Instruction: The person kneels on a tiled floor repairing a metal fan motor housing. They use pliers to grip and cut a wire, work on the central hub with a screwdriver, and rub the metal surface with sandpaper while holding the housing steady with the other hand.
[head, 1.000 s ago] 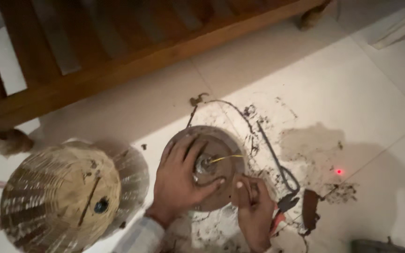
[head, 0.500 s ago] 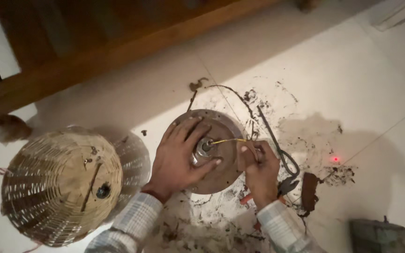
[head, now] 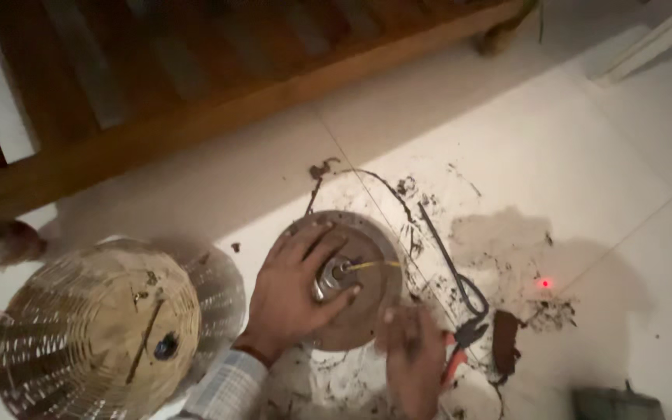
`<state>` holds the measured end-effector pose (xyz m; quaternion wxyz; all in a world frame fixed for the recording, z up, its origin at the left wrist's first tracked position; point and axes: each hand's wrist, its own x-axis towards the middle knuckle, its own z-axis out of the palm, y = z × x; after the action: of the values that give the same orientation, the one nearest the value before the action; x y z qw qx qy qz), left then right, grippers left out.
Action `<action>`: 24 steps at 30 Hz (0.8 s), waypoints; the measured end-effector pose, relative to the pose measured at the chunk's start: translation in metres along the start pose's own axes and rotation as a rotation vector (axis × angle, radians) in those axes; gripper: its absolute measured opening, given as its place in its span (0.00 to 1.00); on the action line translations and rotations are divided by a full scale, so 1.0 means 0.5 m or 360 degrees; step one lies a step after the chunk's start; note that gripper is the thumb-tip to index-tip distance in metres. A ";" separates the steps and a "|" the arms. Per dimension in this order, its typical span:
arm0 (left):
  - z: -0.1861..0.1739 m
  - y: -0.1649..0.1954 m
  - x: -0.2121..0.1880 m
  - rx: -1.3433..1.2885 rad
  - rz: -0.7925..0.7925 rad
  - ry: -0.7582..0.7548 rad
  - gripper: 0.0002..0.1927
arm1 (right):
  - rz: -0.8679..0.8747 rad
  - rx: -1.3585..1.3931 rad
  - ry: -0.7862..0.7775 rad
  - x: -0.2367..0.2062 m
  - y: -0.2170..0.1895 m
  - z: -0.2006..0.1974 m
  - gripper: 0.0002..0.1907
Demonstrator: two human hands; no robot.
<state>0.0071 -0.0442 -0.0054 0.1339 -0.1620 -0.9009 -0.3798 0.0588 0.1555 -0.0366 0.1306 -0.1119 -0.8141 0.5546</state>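
Down at the lower left of the frame, a woven wicker basket [head: 91, 330] lies dome-up on the white tiled floor [head: 600, 155], with a dark hole near its middle and a second, paler woven piece showing just behind its right edge. Above it, across the upper left and top of the frame, runs a brown wooden bench [head: 219, 117], one of its feet standing at the far left edge.

Right of the basket, in the lower middle, the left hand [head: 293, 299] lies flat with fingers spread on a round, rusty brown metal disc [head: 367, 311] that sits on the floor. The fingertips reach around a shiny metal hub [head: 334, 274] at the disc's centre; the hand presses rather than grips. A thin yellow wire [head: 375, 265] runs from the hub toward the right. A checked shirt cuff shows at the wrist.

Just right of that, at the bottom of the frame, the right hand [head: 412, 362] is blurred at the disc's lower right edge; whether it holds anything cannot be told. Beside it lie pliers with red handles [head: 456, 354], and a black cable [head: 445, 257] curves over the floor among dark crumbs of dirt. Farther right a small red light spot [head: 544, 283] glows on the tile, and a grey object [head: 616, 403] sits at the lower right edge.
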 end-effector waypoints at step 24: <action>0.053 0.054 -0.045 0.0229 -0.0436 0.0328 0.34 | -0.0597 -0.0544 0.0184 0.031 0.005 0.024 0.23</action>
<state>0.0352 -0.0114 -0.0144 0.1837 0.0119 -0.9208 -0.3437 0.0403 0.1509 -0.0419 0.2567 -0.0109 -0.8937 0.3677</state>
